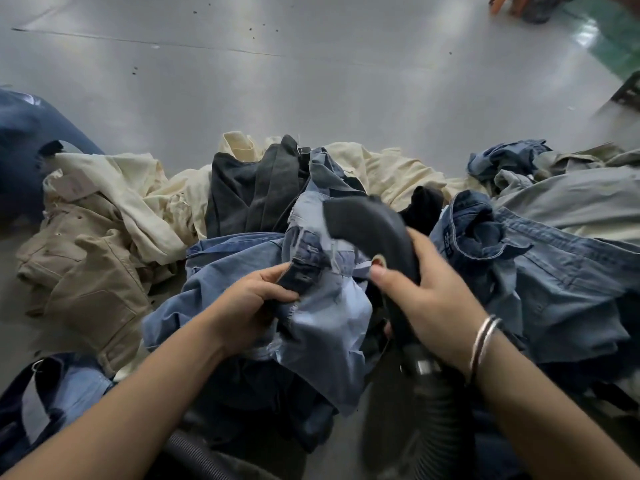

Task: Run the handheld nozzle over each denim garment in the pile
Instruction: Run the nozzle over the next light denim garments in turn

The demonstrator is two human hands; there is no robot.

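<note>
While right hand (pixel 429 292) grips nozzle (pixel 367 223), left hand (pixel 249 306) pinches denim garment (pixel 329 327)

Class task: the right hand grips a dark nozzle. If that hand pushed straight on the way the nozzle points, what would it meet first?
Probably the light blue denim garment that the left hand holds; the nozzle tip in the right hand already lies against it, though depth is unclear.

A smooth grey floor (pixel 311 81) fills the upper half of the frame, glossy with soft streaks of reflected light and a few dark specks. At the upper right runs a green painted strip (pixel 609 39), with brown furniture legs (pixel 509 5) beside it
</note>
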